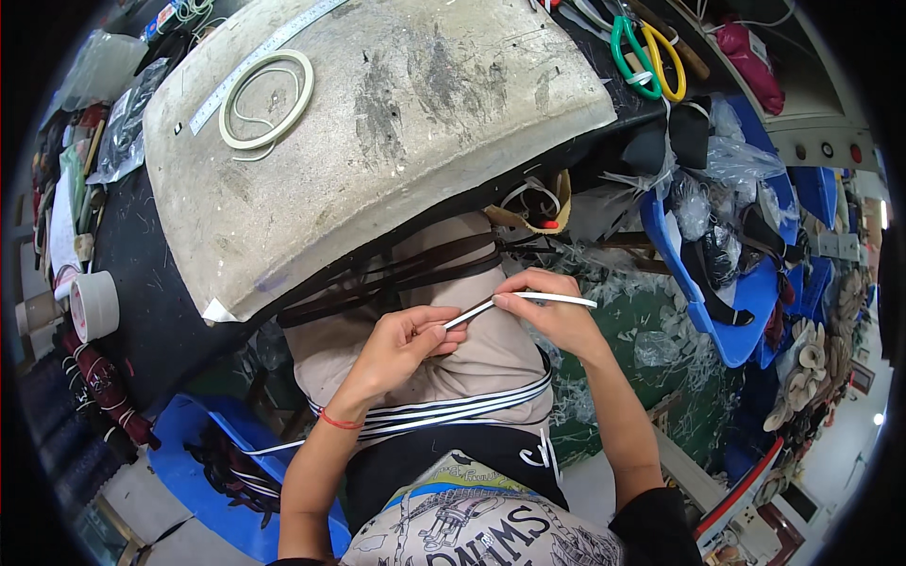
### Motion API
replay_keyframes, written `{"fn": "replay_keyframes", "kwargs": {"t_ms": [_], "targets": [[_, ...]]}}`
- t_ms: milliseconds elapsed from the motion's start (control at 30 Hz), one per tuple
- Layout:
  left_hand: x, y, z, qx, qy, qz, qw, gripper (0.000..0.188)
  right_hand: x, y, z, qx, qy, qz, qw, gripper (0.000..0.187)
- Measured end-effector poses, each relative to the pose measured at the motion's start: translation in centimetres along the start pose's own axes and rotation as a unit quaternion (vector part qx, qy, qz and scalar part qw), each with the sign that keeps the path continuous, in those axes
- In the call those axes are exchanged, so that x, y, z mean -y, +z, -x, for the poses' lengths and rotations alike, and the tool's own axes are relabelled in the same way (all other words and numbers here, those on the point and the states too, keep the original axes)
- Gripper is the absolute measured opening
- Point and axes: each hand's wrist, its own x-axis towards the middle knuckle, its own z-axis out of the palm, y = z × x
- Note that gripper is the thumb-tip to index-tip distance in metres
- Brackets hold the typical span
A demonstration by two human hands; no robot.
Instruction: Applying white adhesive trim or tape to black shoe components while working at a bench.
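Note:
Over my lap, my left hand (408, 344) pinches one end of a narrow white strip (564, 299). A thin dark edge runs along the strip between my hands; I cannot make out whether it is a separate piece. My right hand (559, 313) grips the strip farther along, between thumb and fingers, and its free end sticks out to the right past my knuckles. Dark straps (415, 274) lie across my knees. Several black-and-white striped straps (472, 407) cross my lap just below my hands, one trailing left toward a blue bin (179, 453).
A pale, stained slab (425, 113) lies on the black-covered table, carrying a roll of narrow tape (225, 118) and a metal ruler (274, 40). Green-handled scissors (620, 47) rest at its far right. A white tape roll (95, 307) stands left. Another blue bin (722, 330) holds plastic scraps.

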Motion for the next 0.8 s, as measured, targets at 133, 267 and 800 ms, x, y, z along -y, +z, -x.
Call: {"fn": "replay_keyframes", "kwargs": {"t_ms": [133,267,800], "targets": [[-0.5,0.8,-0.3,-0.043,0.013,-0.072,0.996,0.029,-1.0,1.4,-0.2,-0.069,-0.157,0.133,0.976,0.011],[-0.9,1.8,-1.3,-0.105,0.049,-0.226,0.967,0.024,-0.6,0.4,-0.3,-0.007,-0.094,0.078,0.993,0.015],[-1.6,-4.4,4.0,-0.17,-0.059,-0.247,0.952,0.022,-5.4,-1.9,-1.8,0.183,0.094,-0.274,0.94,0.032]]}}
